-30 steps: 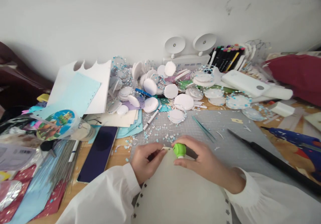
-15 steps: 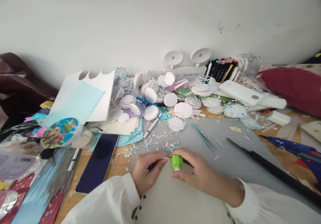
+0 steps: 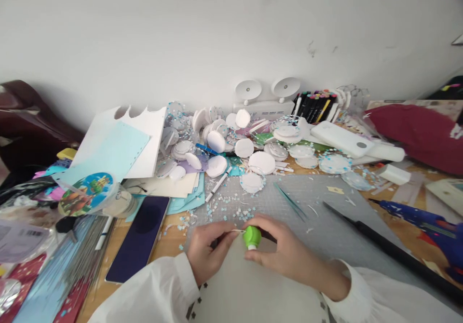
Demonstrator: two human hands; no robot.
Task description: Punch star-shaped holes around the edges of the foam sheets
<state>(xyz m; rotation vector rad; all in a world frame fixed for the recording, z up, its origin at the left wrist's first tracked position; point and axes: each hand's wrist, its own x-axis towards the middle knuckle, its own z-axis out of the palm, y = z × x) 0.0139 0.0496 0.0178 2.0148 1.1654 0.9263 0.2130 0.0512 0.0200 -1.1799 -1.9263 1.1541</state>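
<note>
The wooden bench (image 3: pixel 163 247) shows light brown in the gaps: a grey cutting mat (image 3: pixel 336 246) covers its middle, a dark-screened phone (image 3: pixel 139 238) lies left of that, a blue glue gun (image 3: pixel 419 219) right — and white discs (image 3: pixel 262 162) crowd the back in a heap.

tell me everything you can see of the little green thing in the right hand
The green thing looks like a small craft punch: a rounded, bright green body, apparently plastic, with a white part at the end nearer the wearer. The right hand grips it between thumb and fingers, the thumb at the white end. It sits at the far edge of the pale sheet, just right of the left hand. Any slot or blade is hidden.
</note>
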